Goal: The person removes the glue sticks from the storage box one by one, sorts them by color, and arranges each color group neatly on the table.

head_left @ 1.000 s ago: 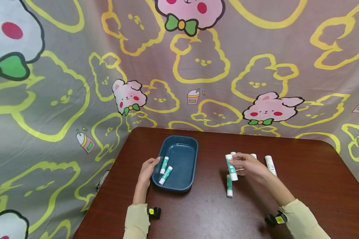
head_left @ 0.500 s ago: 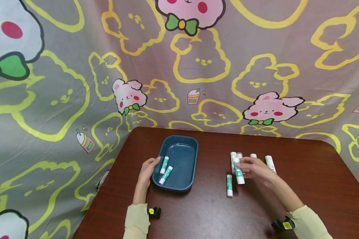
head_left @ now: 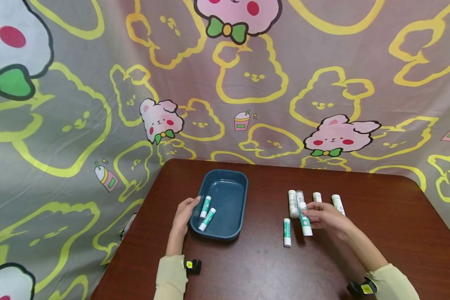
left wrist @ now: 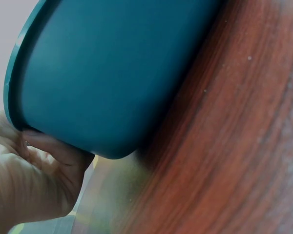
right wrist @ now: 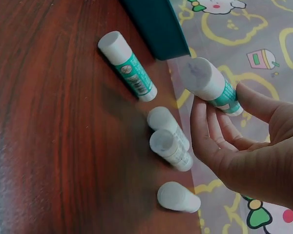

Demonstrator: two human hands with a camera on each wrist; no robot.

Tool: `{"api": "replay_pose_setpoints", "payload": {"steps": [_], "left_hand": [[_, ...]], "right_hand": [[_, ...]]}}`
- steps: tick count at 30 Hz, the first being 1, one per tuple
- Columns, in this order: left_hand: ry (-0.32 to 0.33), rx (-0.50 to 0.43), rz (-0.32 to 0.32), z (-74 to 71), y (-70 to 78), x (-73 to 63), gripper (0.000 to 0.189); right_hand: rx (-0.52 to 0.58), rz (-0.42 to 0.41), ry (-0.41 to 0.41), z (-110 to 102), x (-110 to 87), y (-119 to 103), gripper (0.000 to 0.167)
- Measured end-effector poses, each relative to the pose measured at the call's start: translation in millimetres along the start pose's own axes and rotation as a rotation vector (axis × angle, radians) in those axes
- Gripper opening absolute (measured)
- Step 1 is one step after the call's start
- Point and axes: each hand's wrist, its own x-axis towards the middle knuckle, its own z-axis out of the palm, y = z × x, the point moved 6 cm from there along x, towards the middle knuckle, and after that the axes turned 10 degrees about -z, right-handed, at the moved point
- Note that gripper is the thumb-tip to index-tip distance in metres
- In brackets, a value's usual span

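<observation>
My left hand [head_left: 185, 212] grips the left rim of a dark blue plastic tray [head_left: 228, 196], its thumb over the edge. In the left wrist view the fingers [left wrist: 58, 148] bend against the tray's outer wall. Two green-and-white glue sticks, one [head_left: 206, 207] by the thumb and another [head_left: 208, 219] nearer me, lie inside the tray. Between thumb and fingertips, my right hand [head_left: 328, 217] pinches a third glue stick [head_left: 305, 223] above the table. One more green-and-white glue stick [head_left: 287, 233] lies on the wood just left of it.
Two white sticks, the left one [head_left: 292, 204] and its neighbour [head_left: 299, 196], lie side by side behind the right hand. Further right are another white stick [head_left: 317, 197], partly hidden, and a last one [head_left: 338, 204]. A patterned cloth [head_left: 266, 91] hangs behind the brown table [head_left: 255, 266].
My right hand has moved right and slightly toward me with the glue stick, uncovering the two white sticks behind it. The left hand and tray have stayed put.
</observation>
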Motion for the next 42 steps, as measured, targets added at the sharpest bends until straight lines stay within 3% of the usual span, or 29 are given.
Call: {"api": "replay_pose_setpoints", "payload": {"steps": [18,42], "left_hand": [[-0.001,0.013,0.003,-0.3,-0.5,2.4,0.035],[0.005,0.003,-0.009,0.4,-1.9,3.0,0.033]], "right_hand": [[0.064,0.014,-0.012,-5.2,-10.9,19.7,0.026],[-0.038,0.090,0.082,-4.5,-19.7,34.6,0.032]]}}
